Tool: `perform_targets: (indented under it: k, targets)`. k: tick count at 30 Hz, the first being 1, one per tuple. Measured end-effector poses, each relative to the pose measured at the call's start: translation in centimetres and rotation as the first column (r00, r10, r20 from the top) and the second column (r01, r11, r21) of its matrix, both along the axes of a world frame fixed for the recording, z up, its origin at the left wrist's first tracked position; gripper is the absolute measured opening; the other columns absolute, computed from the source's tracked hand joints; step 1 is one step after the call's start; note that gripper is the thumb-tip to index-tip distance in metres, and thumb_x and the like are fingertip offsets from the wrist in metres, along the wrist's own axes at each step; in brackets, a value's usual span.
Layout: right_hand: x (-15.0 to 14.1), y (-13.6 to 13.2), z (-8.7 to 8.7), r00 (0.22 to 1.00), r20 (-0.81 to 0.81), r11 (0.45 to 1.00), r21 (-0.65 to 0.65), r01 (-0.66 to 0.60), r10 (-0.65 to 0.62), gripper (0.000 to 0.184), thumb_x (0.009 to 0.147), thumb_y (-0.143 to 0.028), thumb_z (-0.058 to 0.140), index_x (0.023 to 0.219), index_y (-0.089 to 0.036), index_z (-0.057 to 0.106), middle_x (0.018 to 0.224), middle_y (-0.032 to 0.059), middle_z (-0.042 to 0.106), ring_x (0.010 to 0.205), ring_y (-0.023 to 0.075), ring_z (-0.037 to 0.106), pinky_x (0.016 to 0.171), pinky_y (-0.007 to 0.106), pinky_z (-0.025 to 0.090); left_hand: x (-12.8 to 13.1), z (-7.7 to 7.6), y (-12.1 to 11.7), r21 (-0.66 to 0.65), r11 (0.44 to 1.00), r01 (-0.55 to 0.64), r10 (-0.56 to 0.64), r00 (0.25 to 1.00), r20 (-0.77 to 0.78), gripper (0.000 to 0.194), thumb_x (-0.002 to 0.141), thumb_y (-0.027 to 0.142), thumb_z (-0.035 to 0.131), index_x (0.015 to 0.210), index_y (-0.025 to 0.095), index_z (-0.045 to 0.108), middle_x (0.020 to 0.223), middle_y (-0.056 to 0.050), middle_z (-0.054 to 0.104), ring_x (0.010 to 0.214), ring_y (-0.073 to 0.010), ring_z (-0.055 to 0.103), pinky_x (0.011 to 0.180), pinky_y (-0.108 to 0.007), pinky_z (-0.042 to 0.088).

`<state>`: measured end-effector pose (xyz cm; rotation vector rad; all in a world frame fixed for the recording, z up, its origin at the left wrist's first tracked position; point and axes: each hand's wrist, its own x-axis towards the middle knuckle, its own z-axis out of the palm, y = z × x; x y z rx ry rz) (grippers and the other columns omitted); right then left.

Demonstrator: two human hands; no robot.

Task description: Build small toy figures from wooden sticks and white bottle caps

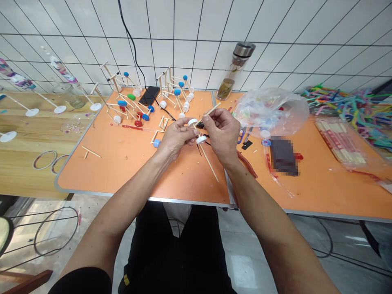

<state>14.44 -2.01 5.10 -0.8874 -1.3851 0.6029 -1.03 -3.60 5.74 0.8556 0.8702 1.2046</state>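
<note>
Two orange-topped tables (128, 163) stand side by side under a white tiled wall (196, 24), don't they?

Yes, over a pale stone floor (254, 265), with a wooden table (30, 139) on the left. Stick models with coloured bottle-cap wheels (174, 96) stand beyond the hands, and a clear plastic bag (271, 110) lies to the right.

And the small stick frame (208, 158), where is it?

Held up between both hands, above the orange surface and near its front edge, with one long stick slanting down past the right wrist.

How are the hands?

Both are nearly closed. The left hand (176, 136) grips the frame, its fingertips (194, 131) just beside a white bottle cap (192, 121). The right hand (222, 132) pinches a small black piece (199, 123), too small to name, against the frame. A second white bottle cap (201, 140) sits just below it
</note>
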Motion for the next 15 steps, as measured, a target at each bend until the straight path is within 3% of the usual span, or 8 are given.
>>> perform_targets:
  k: [5, 15]
  targets:
    - [0.0, -0.01, -0.01, 1.0, 0.011, 1.0, -0.006, 0.002, -0.002, 0.038, 0.098, -0.059, 0.08, 0.088, -0.026, 0.064, 0.083, -0.0016, 0.064, 0.074, 0.0151, 0.06, 0.068, 0.031, 0.054, -0.19, -0.38, 0.1, 0.009, 1.0, 0.009, -0.009, 1.0, -0.004, 0.06, 0.063, 0.014, 0.104, 0.113, 0.017, 0.071, 0.073, 0.006, 0.075, 0.052, -0.0071, 0.063, 0.052, -0.02, 0.047]
    - [-0.07, -0.09, 0.05, 1.0, 0.004, 1.0, -0.007, 0.002, -0.002, 0.041, 0.098, -0.061, 0.081, 0.087, -0.026, 0.064, 0.082, -0.0019, 0.064, 0.074, 0.0147, 0.06, 0.068, 0.03, 0.054, 0.14, 0.29, -0.11, -0.008, 1.0, -0.013, 0.013, 1.0, -0.014, 0.059, 0.062, 0.012, 0.103, 0.11, 0.017, 0.07, 0.07, 0.006, 0.075, 0.049, -0.0071, 0.061, 0.05, -0.02, 0.046]
